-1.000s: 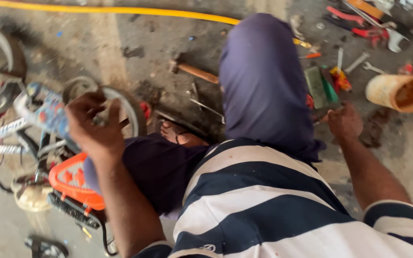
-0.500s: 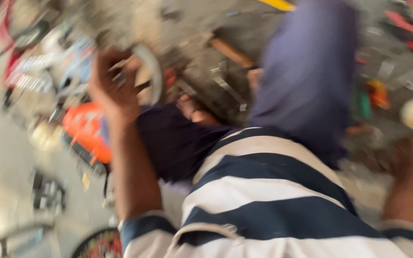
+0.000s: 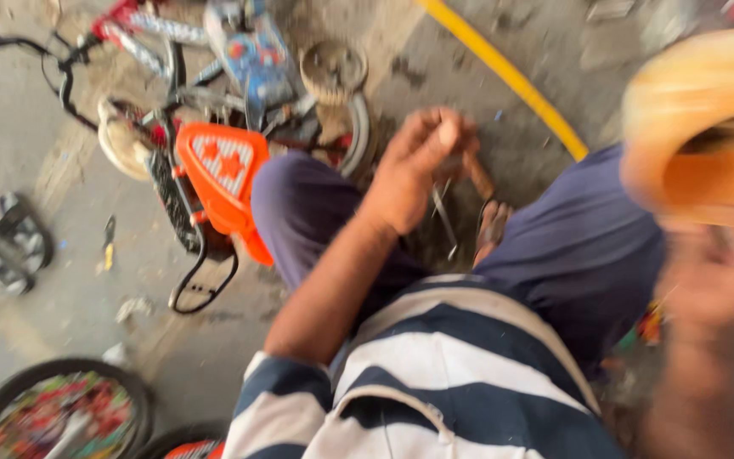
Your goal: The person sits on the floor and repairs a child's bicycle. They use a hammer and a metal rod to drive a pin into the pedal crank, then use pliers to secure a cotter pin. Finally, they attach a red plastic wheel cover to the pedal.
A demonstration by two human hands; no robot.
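Hands first: our left hand (image 3: 418, 166) is raised over our bent knees, fingers curled together and pinching something small at the fingertips that we cannot make out; thin metal rods (image 3: 445, 217) hang just below it. Our right hand (image 3: 711, 285) is close to the camera at the right edge, badly blurred, so we cannot tell whether it is spread or closed. Just above it a yellow-orange plastic container (image 3: 698, 127) fills the far right corner, also blurred, and whether the hand grips it is unclear.

Left of our knee lies a small child's bicycle (image 3: 206, 127) on its side, with an orange chain guard (image 3: 223, 183) nearest us, a toothed sprocket (image 3: 333, 70) on the far side and black handlebars (image 3: 36, 51) at the far left. A black pedal (image 3: 10, 246) sits on the concrete floor (image 3: 44, 153) well to the left. A wheel with a colourful disc (image 3: 57, 412) lies at the near left corner. A yellow hose (image 3: 511, 76) runs diagonally across the far floor. Between our knees a sandalled foot (image 3: 493, 225) shows.
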